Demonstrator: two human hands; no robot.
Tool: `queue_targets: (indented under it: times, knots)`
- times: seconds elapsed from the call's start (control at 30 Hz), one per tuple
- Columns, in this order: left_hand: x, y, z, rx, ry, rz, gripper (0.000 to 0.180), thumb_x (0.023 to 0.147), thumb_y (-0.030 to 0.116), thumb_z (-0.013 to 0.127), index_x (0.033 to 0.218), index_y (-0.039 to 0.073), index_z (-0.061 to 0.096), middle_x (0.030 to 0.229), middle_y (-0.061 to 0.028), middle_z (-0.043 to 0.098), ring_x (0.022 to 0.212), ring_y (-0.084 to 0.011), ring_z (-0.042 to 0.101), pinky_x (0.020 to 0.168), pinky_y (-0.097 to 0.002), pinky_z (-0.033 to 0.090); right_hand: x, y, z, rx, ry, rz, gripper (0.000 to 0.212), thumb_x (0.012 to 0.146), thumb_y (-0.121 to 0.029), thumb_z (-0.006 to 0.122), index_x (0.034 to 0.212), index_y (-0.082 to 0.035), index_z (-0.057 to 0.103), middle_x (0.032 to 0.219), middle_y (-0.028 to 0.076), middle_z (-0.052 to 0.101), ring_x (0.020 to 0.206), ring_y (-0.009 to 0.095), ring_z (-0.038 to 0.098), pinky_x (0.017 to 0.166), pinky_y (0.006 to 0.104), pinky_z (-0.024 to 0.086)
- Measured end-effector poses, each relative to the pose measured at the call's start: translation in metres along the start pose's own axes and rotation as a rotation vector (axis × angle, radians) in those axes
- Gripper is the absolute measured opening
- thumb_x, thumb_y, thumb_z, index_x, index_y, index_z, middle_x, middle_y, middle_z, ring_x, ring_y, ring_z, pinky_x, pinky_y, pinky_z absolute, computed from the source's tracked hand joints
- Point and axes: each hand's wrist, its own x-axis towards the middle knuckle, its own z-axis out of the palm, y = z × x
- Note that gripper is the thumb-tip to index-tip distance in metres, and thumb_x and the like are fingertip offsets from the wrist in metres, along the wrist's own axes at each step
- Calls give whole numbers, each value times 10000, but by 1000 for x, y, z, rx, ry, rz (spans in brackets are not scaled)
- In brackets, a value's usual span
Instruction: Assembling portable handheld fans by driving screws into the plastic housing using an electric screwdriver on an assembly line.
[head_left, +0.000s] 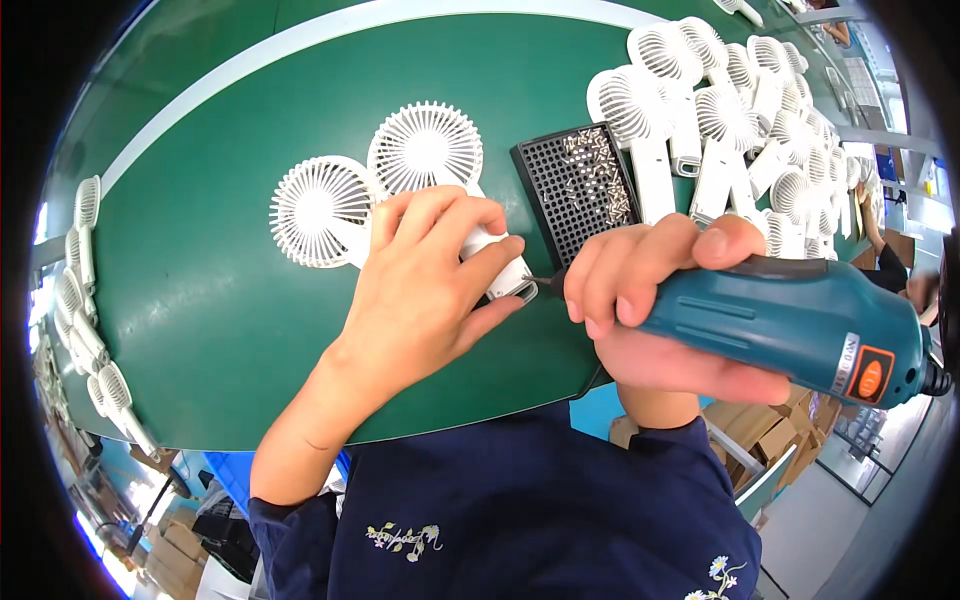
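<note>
A white handheld fan (427, 148) lies on the green table, its round grille pointing away from me. My left hand (425, 265) is closed around its handle, with the fingers over the top and the thumb near the lower end. Beside it to the left lies a second white fan (316, 212); my left hand covers its handle. In my right hand (660, 300) is a teal electric screwdriver (770, 325), held almost level. Its thin bit (541, 280) points left and meets the lower end of the first fan's handle; whether a screw sits there is too small to tell.
Right of the fans sits a black perforated tray (548, 180) with many small screws (598, 165). A crowd of white fans (725, 115) fills the table's far right. More fans (88, 295) line the left edge. Another person (895, 270) is at the far right.
</note>
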Motion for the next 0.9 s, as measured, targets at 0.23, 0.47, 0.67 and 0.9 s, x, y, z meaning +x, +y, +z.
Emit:
queue_targets:
  times: [0.23, 0.47, 0.67, 0.9]
  knots:
    - [2, -2, -1, -11, 8, 19, 374, 650, 199, 815, 985, 93, 687, 1088, -28, 534, 1100, -236, 504, 926, -408, 362, 6, 13, 7, 113, -43, -178, 894, 677, -637, 792, 1179, 15, 445, 818, 147, 555, 666, 219, 558, 552, 321, 465]
    - [1, -3, -2, -13, 9, 29, 370, 651, 199, 817, 981, 97, 685, 1087, -30, 537, 1095, -233, 507, 928, -405, 365, 6, 5, 9, 95, -54, -128, 842, 718, -605, 779, 1185, 19, 463, 816, 174, 563, 656, 230, 552, 568, 316, 468]
    - [1, -3, 2, -18, 29, 12, 402, 625, 212, 825, 994, 115, 698, 1074, -16, 554, 1072, -250, 512, 940, -417, 366, 27, -10, -3, 0, 51, -262, 931, 732, -862, 485, 1301, -126, 450, 766, 89, 545, 529, 211, 525, 468, 350, 443]
    - [1, -4, 4, 28, 62, 33, 405, 633, 230, 826, 1003, 122, 700, 1076, -18, 560, 1077, -249, 511, 937, -422, 368, 40, 24, -21, -231, 439, -194, 922, 737, -923, 292, 1214, -156, 478, 643, 14, 459, 396, 133, 428, 374, 286, 400]
